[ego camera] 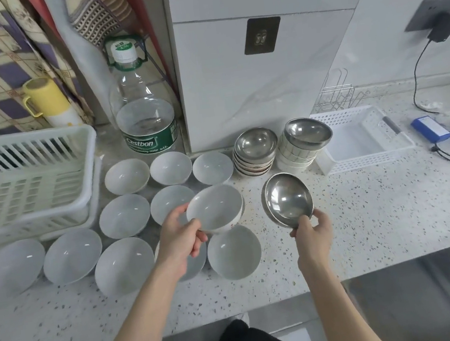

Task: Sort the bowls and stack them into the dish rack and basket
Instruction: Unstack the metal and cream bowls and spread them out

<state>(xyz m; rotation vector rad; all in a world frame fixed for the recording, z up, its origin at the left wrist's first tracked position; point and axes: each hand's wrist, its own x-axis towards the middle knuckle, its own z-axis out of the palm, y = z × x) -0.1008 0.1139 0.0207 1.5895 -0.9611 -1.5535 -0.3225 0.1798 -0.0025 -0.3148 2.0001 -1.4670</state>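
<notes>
Two bowls in hand: one white ceramic bowl (215, 209) in the left hand (180, 241), one steel bowl (288, 200) in the right hand (311, 230); holding one of each kind reads as sorting by material.
White bowls on tabletop: about ten spread singly, rims up, left of centre on the speckled tabletop (370, 222); laid out apart they are easy to pick one at a time.
Steel stacks: two nested stacks at the back, the left stack (256, 151) low, the right stack (302, 142) taller and capped by a tilted steel bowl; steel is gathered beside the small basket (363, 137).
Dish rack: the large white dish rack (25, 181) sits far left, nearest the ceramic bowls, with no bowls visible in it.
Left hand pose: forearm reaching in from below, thumb over the near rim, fingers curled under, bowl lifted and tilted toward the viewer.
Right hand pose: fingers and thumb pinch the near lower rim, bowl tipped nearly upright with its hollow facing the camera, clear of the tabletop.
Likely step: ceramic toward the rack, steel toward the stacks or basket, judging by the layout.
Bystanders: a water bottle (142, 106) and yellow flask (48, 104) stand behind.
</notes>
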